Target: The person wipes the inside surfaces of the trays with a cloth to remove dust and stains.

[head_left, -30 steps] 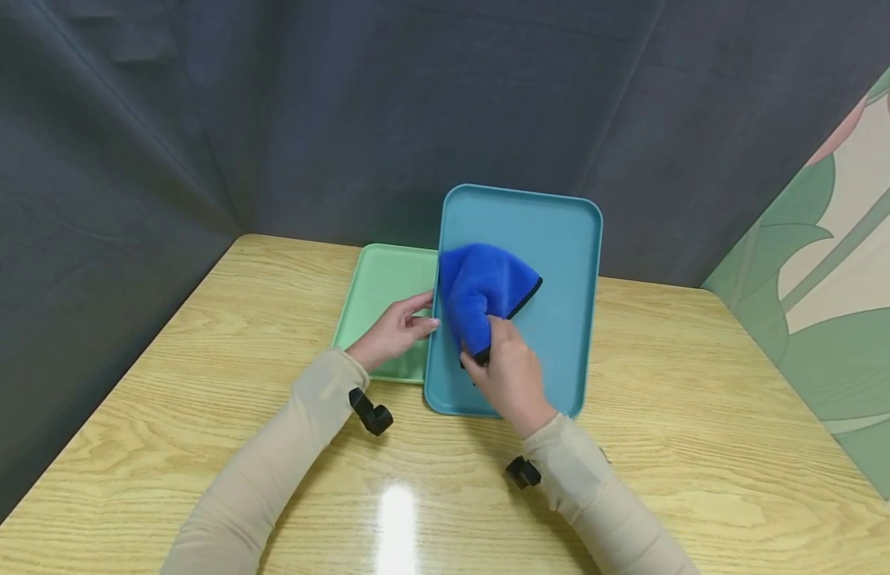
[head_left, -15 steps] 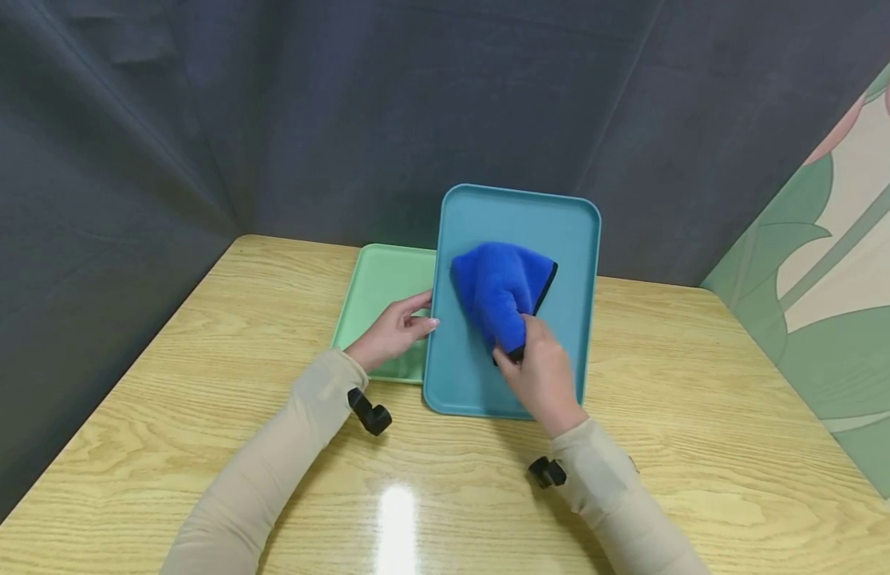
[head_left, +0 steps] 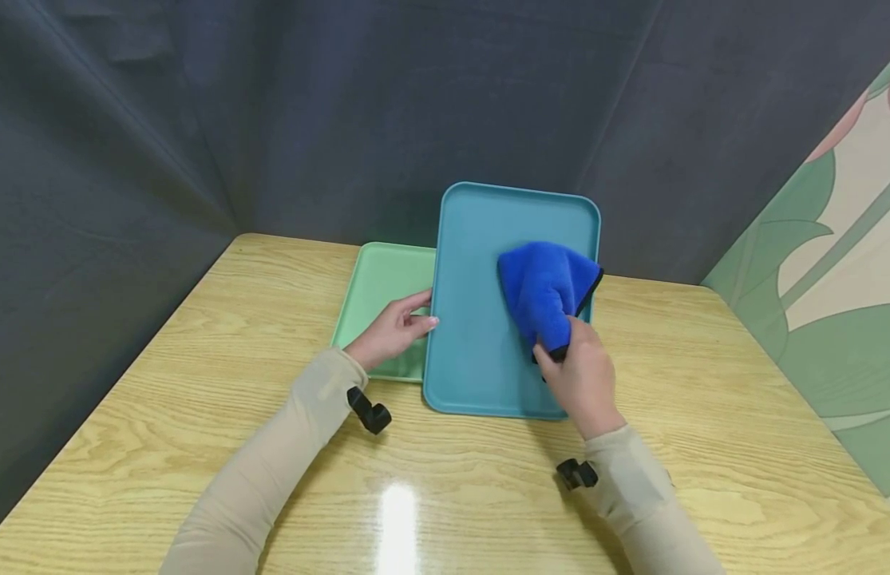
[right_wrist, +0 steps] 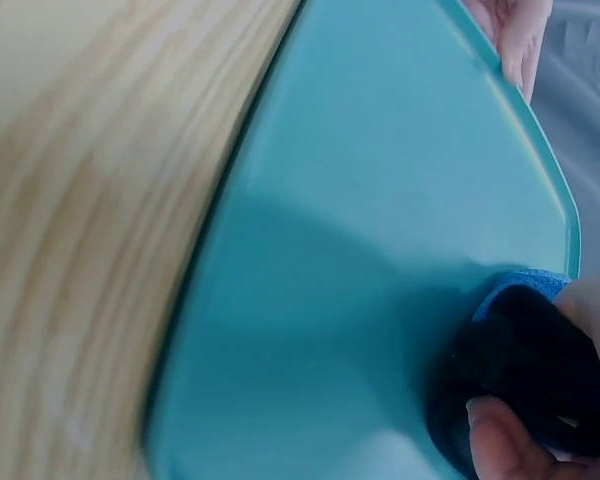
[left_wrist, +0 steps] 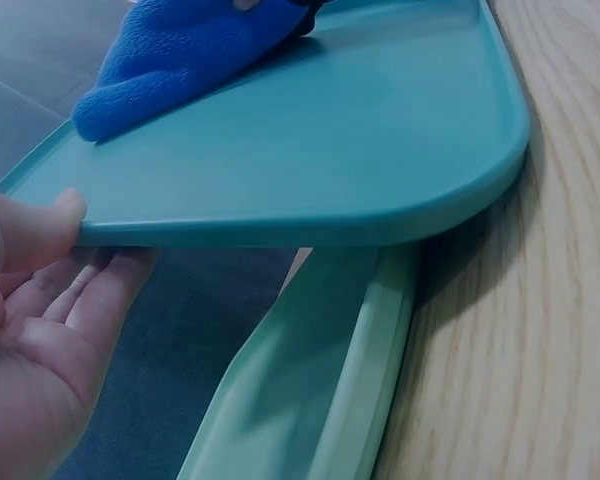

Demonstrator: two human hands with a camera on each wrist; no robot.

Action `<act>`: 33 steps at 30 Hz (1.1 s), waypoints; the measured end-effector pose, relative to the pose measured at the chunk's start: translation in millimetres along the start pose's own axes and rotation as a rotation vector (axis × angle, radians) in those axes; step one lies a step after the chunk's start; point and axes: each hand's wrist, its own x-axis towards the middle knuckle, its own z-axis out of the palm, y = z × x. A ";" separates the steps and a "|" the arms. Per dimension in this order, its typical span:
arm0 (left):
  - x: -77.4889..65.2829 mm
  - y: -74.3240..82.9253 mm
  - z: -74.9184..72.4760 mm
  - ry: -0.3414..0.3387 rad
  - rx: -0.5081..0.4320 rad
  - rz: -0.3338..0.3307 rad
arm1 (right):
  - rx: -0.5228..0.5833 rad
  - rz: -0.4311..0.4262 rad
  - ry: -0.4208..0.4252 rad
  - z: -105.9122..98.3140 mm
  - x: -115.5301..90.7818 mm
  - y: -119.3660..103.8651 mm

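Observation:
A teal-blue rectangular tray (head_left: 469, 335) is propped up at a slant, its near edge down on the table. My left hand (head_left: 394, 331) grips its left edge; in the left wrist view the thumb lies at the rim and the fingers (left_wrist: 105, 290) are underneath. My right hand (head_left: 584, 375) holds a bunched blue cloth (head_left: 538, 279) with black edging against the right part of the tray face. The cloth's upper right corner overlaps the tray's right rim. Below and left of the blue tray lies a light green tray (head_left: 387, 275), partly hidden by it.
The trays stand on a wood-grain table (head_left: 200, 415) towards its far edge. A dark curtain (head_left: 387, 120) hangs behind, and a wall with a leaf and flower pattern (head_left: 840, 335) is at the right.
My right hand has slid the blue cloth rightward across the tray face, from the left rim to the right rim. My left hand and both trays have stayed about where they were.

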 end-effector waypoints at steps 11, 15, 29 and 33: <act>0.9 0.8 -0.4 0.003 0.008 -0.020 | 0.004 -0.025 0.012 -2.5 -0.6 8.2; 1.4 0.3 -0.3 0.006 0.008 -0.028 | 0.010 -0.059 0.006 1.5 -1.1 4.0; 1.9 -0.1 0.4 0.010 0.005 -0.011 | 0.024 -0.165 -0.020 17.5 -3.0 -29.2; 2.1 0.0 1.4 0.021 0.005 -0.016 | 0.021 -0.197 -0.031 24.2 -5.5 -41.5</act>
